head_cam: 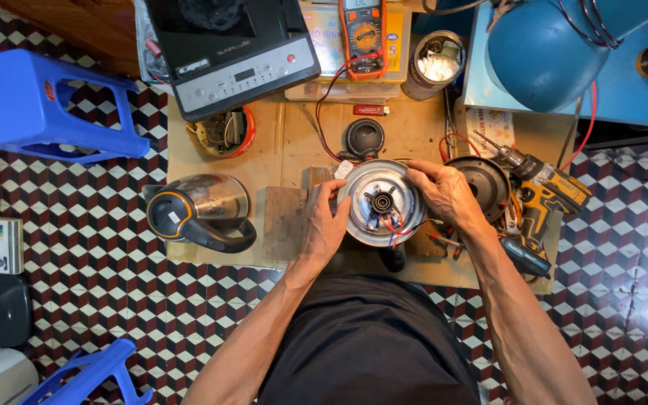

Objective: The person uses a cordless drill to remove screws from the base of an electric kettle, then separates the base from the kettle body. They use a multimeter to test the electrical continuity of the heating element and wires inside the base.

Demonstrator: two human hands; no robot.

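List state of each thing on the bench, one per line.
kettle base: upside down, underside open, wires exposed
left hand: gripping its rim
right hand: gripping its rim
second kettle: on its side
black cover: off, lying beside
cordless drill: lying down, unheld

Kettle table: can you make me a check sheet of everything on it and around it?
Surface: low board on tiled floor.
Job's things: upturned kettle base, red and blue wires showing.
Clutter: second kettle, cooker, meter, drill, black cover, tin.
Grips: left hand and right hand hold the base's rim.
Cables: red lead from meter.
Surroundings: blue stools, blue lamp.
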